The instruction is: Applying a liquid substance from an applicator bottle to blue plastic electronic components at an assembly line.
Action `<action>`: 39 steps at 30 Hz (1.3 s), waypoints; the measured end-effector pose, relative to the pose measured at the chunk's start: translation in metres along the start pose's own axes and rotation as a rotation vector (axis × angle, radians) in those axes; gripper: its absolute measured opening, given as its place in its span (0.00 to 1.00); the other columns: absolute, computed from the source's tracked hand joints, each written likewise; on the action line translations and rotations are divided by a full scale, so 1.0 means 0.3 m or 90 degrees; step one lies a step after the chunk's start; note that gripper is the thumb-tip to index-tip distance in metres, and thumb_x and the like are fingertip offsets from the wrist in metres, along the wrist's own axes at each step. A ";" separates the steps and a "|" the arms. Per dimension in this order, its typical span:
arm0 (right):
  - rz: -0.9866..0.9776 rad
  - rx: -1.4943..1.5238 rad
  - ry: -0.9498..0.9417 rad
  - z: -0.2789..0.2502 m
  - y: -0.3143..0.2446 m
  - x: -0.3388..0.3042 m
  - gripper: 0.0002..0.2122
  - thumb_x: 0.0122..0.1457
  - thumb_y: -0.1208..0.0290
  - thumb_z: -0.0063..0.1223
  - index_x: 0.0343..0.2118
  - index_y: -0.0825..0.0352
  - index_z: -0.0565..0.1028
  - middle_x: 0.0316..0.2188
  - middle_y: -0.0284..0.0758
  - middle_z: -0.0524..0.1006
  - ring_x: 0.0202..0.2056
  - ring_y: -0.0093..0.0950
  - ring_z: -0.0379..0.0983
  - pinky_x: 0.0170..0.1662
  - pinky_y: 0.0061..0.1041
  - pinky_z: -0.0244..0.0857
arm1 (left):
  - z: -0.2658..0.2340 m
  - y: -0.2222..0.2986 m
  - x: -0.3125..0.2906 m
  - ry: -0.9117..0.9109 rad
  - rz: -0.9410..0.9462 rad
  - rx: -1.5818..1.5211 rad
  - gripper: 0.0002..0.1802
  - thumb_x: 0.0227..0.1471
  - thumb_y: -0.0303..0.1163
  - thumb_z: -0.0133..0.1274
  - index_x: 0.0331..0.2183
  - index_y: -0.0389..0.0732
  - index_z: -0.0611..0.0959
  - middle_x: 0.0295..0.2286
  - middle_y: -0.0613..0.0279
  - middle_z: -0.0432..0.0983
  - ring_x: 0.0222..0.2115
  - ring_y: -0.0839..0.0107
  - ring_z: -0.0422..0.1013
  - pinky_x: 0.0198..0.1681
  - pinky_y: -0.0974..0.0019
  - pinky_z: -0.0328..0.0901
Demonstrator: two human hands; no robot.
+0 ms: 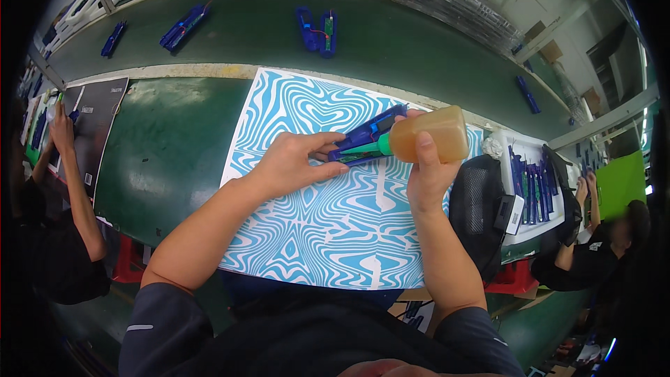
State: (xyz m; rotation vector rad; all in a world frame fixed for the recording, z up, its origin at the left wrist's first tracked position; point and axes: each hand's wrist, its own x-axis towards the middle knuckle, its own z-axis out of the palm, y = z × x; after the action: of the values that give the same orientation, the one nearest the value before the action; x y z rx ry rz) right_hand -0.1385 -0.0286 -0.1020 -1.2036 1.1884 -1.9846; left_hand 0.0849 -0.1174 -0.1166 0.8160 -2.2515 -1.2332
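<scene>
My right hand is wrapped round a squeeze bottle of amber liquid, tilted on its side. Its green nozzle points left into an opened blue plastic housing, over a green circuit board in one half. A red wire shows between the two halves. With thumb and fingers, my left hand grips the left end of the housing. Beneath both hands lies a sheet with a blue and white wavy pattern. The nozzle's very tip is hard to make out against the board.
Beyond the sheet, a green conveyor belt carries several blue housings. To the right stand a black mesh bag and a white tray of blue parts. Other people sit left and right, a co-worker's hand among them.
</scene>
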 end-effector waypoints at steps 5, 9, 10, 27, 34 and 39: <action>-0.001 0.023 -0.003 0.014 -0.010 -0.007 0.25 0.57 0.63 0.65 0.53 0.69 0.68 0.45 0.43 0.78 0.46 0.35 0.79 0.50 0.33 0.74 | -0.005 0.024 0.003 0.001 -0.010 0.012 0.31 0.48 0.40 0.69 0.51 0.36 0.81 0.38 0.46 0.84 0.39 0.59 0.82 0.44 0.64 0.75; 0.004 0.048 -0.007 0.017 -0.018 -0.005 0.25 0.56 0.67 0.67 0.52 0.69 0.67 0.45 0.41 0.78 0.47 0.33 0.78 0.51 0.33 0.73 | -0.010 0.033 0.003 0.001 -0.012 0.020 0.30 0.48 0.40 0.69 0.51 0.36 0.81 0.38 0.46 0.83 0.40 0.60 0.82 0.45 0.65 0.75; 0.004 0.049 -0.005 0.015 -0.018 -0.005 0.25 0.56 0.67 0.67 0.52 0.69 0.67 0.45 0.41 0.78 0.47 0.33 0.78 0.51 0.33 0.73 | -0.011 0.036 0.003 -0.003 -0.016 0.015 0.30 0.48 0.39 0.69 0.51 0.36 0.81 0.39 0.46 0.83 0.40 0.60 0.82 0.45 0.65 0.75; 0.293 0.536 0.173 -0.120 -0.025 0.109 0.22 0.64 0.57 0.56 0.53 0.65 0.64 0.46 0.45 0.72 0.46 0.40 0.76 0.48 0.35 0.76 | 0.017 0.005 -0.006 0.037 0.065 0.053 0.29 0.47 0.33 0.69 0.51 0.36 0.81 0.41 0.48 0.83 0.40 0.61 0.82 0.43 0.66 0.75; 0.188 0.152 0.163 -0.057 -0.035 0.069 0.25 0.62 0.57 0.59 0.56 0.65 0.64 0.44 0.45 0.75 0.47 0.40 0.76 0.50 0.35 0.73 | 0.029 -0.005 -0.007 0.119 0.219 0.235 0.26 0.44 0.29 0.69 0.48 0.42 0.82 0.31 0.58 0.82 0.33 0.61 0.76 0.37 0.60 0.72; 0.101 0.045 0.089 -0.025 -0.034 0.047 0.26 0.61 0.58 0.59 0.56 0.66 0.64 0.45 0.47 0.76 0.47 0.39 0.77 0.52 0.35 0.71 | 0.026 0.001 -0.009 0.136 0.262 0.260 0.27 0.43 0.28 0.69 0.48 0.42 0.82 0.31 0.57 0.81 0.33 0.60 0.76 0.37 0.60 0.72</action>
State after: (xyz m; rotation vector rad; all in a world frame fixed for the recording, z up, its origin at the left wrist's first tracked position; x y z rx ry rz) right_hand -0.1517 -0.0316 -0.0886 -0.9192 1.2303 -1.9987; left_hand 0.0818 -0.1109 -0.1207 0.5445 -2.3618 -0.4860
